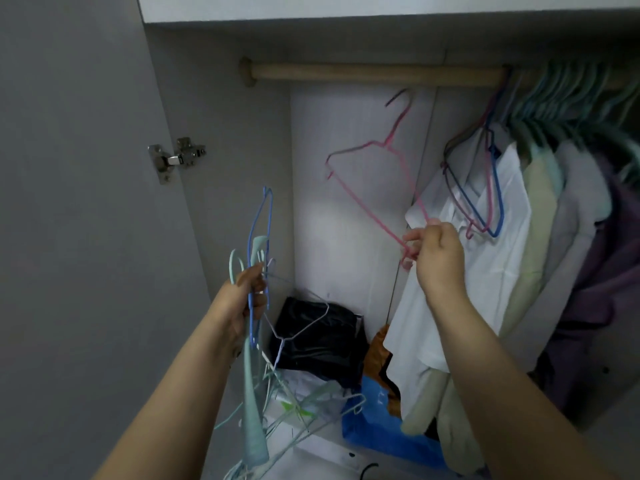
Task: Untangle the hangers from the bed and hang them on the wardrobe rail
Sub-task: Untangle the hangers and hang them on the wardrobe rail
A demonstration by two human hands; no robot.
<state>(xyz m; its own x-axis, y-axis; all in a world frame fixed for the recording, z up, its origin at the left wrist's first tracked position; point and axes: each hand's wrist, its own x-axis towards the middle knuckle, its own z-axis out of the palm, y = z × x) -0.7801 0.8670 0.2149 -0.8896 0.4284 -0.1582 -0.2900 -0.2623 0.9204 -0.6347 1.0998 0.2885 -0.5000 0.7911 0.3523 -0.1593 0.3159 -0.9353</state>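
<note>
Head view: an open wardrobe seen from in front, both arms reaching in.
Left hand (250,292): fingers curled tight round a bundle of tangled hangers (258,344), low on the left; blue, mint-green and pale wire ones stick up above the fist and hang below it in a snarl.
Right hand (437,252): pinching one lower corner of a pink wire hanger (372,171), held up in the middle of the wardrobe.
Pink wire hanger: tilted, its hook uppermost and just below the wooden rail (374,71), not touching it.
Wooden rail: runs across the top; its left stretch is bare wood.
Hung hangers (485,174): a few blue and pink wire ones on the rail to the right, just beside the raised one.
Clothes (540,216): white, pale green, grey and purple garments on mint hangers, packed at the far right.
Wardrobe floor: a black bag (322,337), a blue bag (381,424), orange fabric between them.
Door hinge (176,157): metal, on the left panel.
</note>
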